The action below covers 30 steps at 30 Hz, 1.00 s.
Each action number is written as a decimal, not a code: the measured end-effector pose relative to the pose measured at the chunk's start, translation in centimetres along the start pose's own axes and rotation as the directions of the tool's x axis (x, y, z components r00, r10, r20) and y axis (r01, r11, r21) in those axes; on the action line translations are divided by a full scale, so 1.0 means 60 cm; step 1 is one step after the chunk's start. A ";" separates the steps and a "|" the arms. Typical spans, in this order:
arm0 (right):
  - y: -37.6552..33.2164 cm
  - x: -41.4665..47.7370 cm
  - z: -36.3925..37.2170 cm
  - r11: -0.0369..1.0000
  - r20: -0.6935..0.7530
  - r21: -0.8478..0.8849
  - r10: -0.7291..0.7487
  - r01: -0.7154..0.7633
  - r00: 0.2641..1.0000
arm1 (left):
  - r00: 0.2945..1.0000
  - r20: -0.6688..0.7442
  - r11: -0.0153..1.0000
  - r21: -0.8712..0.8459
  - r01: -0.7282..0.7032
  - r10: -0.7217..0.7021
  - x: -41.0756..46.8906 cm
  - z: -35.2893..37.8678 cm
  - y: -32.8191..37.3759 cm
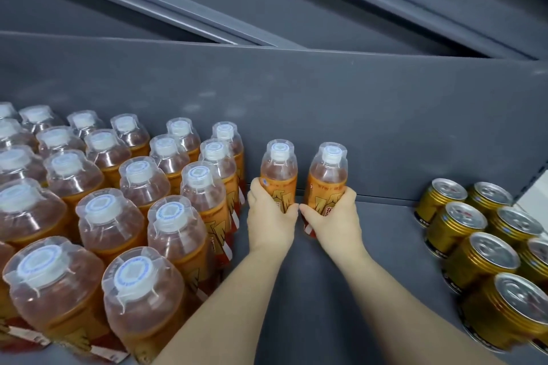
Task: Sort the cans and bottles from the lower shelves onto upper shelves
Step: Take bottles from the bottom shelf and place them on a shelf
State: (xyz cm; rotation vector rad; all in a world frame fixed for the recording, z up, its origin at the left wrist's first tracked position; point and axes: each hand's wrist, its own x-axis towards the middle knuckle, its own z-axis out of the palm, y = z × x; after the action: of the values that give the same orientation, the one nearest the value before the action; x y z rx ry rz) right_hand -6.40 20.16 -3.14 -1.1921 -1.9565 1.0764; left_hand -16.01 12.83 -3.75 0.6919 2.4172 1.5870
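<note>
- Nearest you, left of your grip, a packed block of bottles (118, 216) stands upright in rows; each holds amber drink under a white cap with a clear plastic cover, and wears an orange label with red-and-white stripes at the foot.
- Right of your grip and well apart from it, gold cans (480, 249) stand upright in two rows; their silver pull-tab tops face you.
- Between these groups both your forearms reach forward over the grey shelf (385, 246).
- Your left hand (271, 216) is curled round the label of the left bottle (278, 169); your right hand (330, 216) is curled the same way round the right bottle (327, 175); your thumbs meet between the two.
- Both held bottles are upright with a narrow gap between them; the left one is near the block's last column; your hands hide the bases, so you cannot tell whether they rest on the shelf.
- Just beyond your grip rises the grey back panel (296, 98).
</note>
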 end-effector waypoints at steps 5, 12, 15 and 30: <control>0.015 -0.006 0.005 0.995 -0.012 -0.102 -0.025 0.023 1.000 | 0.999 -0.013 0.997 0.074 0.036 -0.035 -0.010 0.004 -0.008; 0.013 0.012 0.015 0.994 -0.006 -0.103 -0.020 0.020 1.000 | 0.999 0.009 0.997 0.068 0.042 -0.043 0.015 0.006 -0.006; 0.013 0.027 0.026 0.994 -0.020 -0.106 -0.033 0.030 0.999 | 0.999 0.021 0.997 0.065 0.045 -0.046 0.029 0.010 -0.008; 0.017 0.068 0.057 0.992 -0.109 -0.128 -0.027 0.013 0.994 | 0.997 0.024 0.997 0.029 0.066 -0.067 0.068 0.035 -0.001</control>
State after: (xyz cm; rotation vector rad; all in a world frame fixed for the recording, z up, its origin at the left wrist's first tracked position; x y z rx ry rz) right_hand -10.43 22.97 -5.41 -1.2694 -1.9705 0.8676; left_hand -18.81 16.41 -4.22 0.6248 2.4229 1.5134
